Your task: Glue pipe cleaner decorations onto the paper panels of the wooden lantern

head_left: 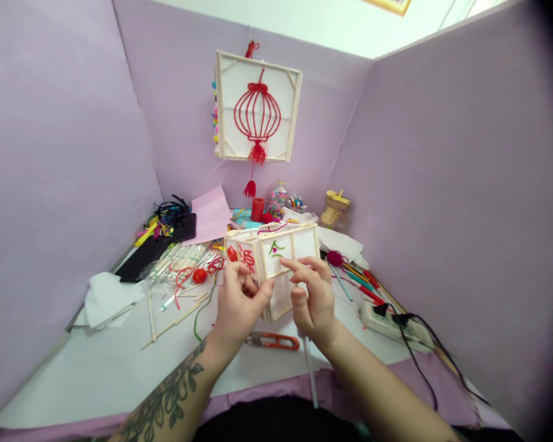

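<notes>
My left hand (242,294) grips the lower left corner of a white paper lantern (283,294) with a pale stick frame, thumb in front. One of its panels bears a red character (247,259); the panel facing right carries green yarn strokes (276,248) with a small magenta spot. My right hand (316,301) is at the lantern's right side, its index fingertip at the panel just below the green strokes, fingers apart. Thread snips (274,341) with an orange handle lie below the lantern. A thin white stick (309,371) lies under my right hand; whether it touches the hand is unclear.
A finished-looking lantern (258,110) with a red yarn design hangs overhead. On the left are bagged sticks (179,261), a red yarn ball (200,275) and white paper (110,299). Markers (366,285) and a power strip (394,325) with black cords sit right. Lilac walls enclose the table.
</notes>
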A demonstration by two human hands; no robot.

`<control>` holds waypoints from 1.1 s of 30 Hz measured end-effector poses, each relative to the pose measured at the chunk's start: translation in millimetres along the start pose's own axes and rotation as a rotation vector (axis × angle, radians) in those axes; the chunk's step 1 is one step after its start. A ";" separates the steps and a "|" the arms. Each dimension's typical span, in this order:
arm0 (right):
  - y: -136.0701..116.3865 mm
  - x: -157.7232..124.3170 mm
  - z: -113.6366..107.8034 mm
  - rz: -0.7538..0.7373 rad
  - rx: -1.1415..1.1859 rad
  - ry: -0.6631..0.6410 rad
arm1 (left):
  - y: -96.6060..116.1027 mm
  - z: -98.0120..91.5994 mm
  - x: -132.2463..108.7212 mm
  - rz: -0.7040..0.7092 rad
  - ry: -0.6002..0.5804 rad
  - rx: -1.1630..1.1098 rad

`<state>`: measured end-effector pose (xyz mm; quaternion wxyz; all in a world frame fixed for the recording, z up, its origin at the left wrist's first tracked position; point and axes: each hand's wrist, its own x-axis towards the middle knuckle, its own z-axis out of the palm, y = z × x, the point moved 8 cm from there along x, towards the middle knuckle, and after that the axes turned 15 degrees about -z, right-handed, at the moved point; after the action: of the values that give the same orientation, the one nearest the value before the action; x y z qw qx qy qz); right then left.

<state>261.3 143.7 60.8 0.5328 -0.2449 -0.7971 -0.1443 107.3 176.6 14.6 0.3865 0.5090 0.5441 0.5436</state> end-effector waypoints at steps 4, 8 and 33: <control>-1.9 2.7 2.4 -0.009 -0.002 -0.034 | -0.9 0.4 0.3 -0.005 -0.002 -0.004; -1.4 4.5 2.6 -0.012 -0.020 -0.037 | -0.1 0.3 0.3 -0.002 -0.001 -0.006; 32.3 7.6 -9.5 0.193 -0.201 0.026 | -4.8 2.0 0.6 -0.020 -0.017 -0.030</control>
<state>283.9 167.9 70.5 0.5273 -0.3707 -0.7443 -0.1749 108.4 178.2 9.8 0.4042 0.5022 0.5378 0.5432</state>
